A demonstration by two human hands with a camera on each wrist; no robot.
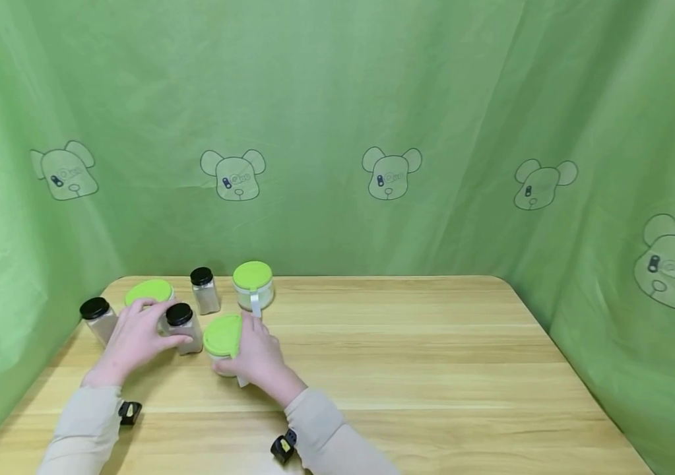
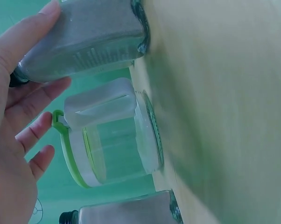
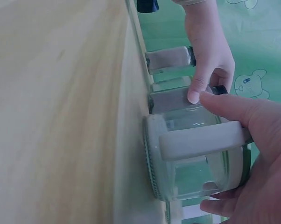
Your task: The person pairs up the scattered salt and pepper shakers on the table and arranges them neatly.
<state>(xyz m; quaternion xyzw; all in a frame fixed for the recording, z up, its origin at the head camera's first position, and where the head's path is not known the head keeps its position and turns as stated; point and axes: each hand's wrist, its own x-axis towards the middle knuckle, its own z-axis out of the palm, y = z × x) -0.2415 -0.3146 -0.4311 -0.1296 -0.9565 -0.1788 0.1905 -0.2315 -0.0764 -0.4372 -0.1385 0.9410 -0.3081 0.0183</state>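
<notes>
My head view is bright, with pale glare low on the wooden tabletop (image 1: 224, 452). My wrist views are dimmer, hazy and cool-tinted: soft shadow (image 2: 192, 149) spreads over the wood in the left; faint glints mark the handled glass jar (image 3: 192, 173) in the right.

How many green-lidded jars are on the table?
3: the front jar in the right hand, the left jar partly behind the left hand, and the back jar beyond the right hand.

We see pale-brown grain on the table (image 1: 432, 369), black lids (image 1: 179, 314) and lime-green lids (image 1: 222, 334) towards its far left corner, and dark bear outlines (image 1: 239, 178) on the green curtain (image 1: 313, 79) beyond.
</notes>
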